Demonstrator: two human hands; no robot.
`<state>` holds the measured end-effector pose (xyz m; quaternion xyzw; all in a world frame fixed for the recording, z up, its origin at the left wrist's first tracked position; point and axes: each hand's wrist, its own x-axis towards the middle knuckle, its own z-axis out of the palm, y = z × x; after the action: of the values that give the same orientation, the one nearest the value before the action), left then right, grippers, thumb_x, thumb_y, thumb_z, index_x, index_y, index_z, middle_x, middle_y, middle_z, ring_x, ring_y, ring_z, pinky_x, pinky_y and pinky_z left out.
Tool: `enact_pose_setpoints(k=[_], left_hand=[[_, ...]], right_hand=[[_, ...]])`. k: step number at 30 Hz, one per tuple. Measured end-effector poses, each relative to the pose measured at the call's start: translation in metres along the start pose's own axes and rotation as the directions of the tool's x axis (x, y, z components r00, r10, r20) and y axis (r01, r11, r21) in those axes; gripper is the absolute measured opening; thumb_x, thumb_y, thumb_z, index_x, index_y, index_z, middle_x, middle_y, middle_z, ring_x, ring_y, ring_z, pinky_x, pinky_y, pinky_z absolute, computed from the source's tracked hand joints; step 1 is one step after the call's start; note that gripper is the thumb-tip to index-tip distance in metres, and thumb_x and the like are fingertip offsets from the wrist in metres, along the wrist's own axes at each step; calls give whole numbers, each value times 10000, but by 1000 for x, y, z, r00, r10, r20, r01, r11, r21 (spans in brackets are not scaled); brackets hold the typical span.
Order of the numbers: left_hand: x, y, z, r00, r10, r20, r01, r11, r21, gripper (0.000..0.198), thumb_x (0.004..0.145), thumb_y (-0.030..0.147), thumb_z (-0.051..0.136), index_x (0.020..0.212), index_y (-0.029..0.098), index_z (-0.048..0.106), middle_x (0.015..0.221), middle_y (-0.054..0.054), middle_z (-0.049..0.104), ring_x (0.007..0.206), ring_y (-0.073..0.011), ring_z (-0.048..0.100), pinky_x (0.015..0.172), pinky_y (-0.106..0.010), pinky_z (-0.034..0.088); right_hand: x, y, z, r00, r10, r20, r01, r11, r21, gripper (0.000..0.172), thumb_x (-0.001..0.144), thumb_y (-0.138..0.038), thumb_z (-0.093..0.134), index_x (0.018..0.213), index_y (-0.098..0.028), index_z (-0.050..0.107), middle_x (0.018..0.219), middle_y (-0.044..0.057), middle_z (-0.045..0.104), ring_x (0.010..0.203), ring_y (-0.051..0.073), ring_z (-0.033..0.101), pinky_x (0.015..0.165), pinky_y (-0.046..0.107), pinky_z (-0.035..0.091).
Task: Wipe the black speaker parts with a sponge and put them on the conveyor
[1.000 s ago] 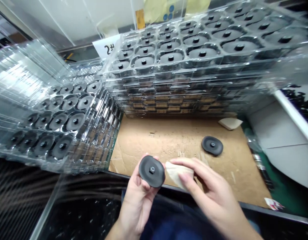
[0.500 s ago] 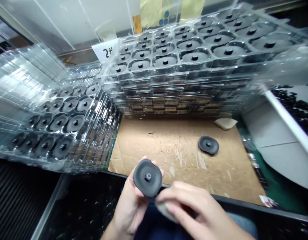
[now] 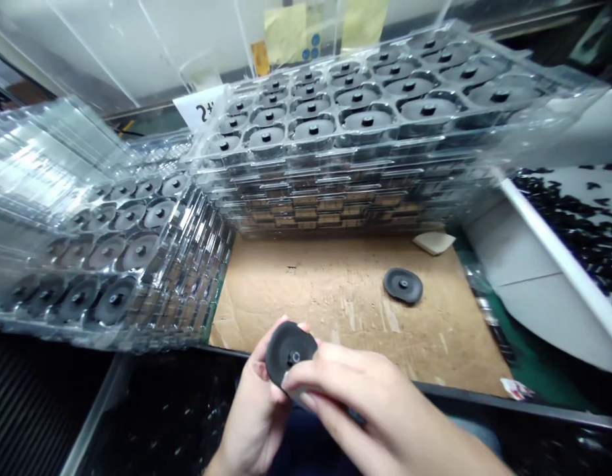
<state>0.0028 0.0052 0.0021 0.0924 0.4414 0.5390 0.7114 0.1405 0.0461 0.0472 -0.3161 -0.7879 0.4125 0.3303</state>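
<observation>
Behind the cardboard sheet (image 3: pixel 335 297) rises a stack of clear trays (image 3: pixel 365 185) loaded with dark round parts. A second tray stack (image 3: pixel 112 264) slopes at the left, and a white bin (image 3: pixel 534 264) stands at the right. On the cardboard lie a spare disc (image 3: pixel 403 285) and, nearer the trays, a pale pad (image 3: pixel 435 242). Over the sheet's near edge, the left hand (image 3: pixel 251 416) grips a black disc (image 3: pixel 288 347), fingers curled behind it. The right hand (image 3: pixel 380 416) closes bent fingers over the lower rim of the black disc, hiding that part.
</observation>
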Motion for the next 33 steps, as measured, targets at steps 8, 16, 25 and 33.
enact_pose_setpoints(k=[8,16,25,33], left_hand=[[1,12,9,998,-50,29,52,996,-69,558,439,281,855,972,267,691,997,-15,714,889,-203,670,797,-241,516],[-4,19,25,996,-90,-30,88,995,-49,582,363,297,867,921,287,705,963,8,715,862,-188,673,759,-223,520],[0,11,6,1000,-16,-11,15,1000,-8,590,399,314,863,965,291,696,987,-16,720,864,-176,660,756,-207,509],[1,6,7,998,-67,-10,67,998,12,601,418,291,864,990,242,684,972,-42,714,869,-184,639,793,-242,497]], right_hand=[[-27,20,4,991,130,21,-131,986,103,195,848,-122,498,932,-223,643,813,-11,673,712,100,633,661,171,502],[-63,40,-9,836,506,-214,-507,860,53,159,878,-323,484,989,-245,567,854,1,673,719,140,657,562,201,521],[-17,8,-13,995,48,-89,-57,993,-100,212,842,-79,499,962,-193,631,819,-3,680,729,100,631,678,182,510],[-19,17,-18,998,58,-36,-62,988,-141,207,855,-99,484,962,-197,630,830,13,679,740,114,627,675,201,506]])
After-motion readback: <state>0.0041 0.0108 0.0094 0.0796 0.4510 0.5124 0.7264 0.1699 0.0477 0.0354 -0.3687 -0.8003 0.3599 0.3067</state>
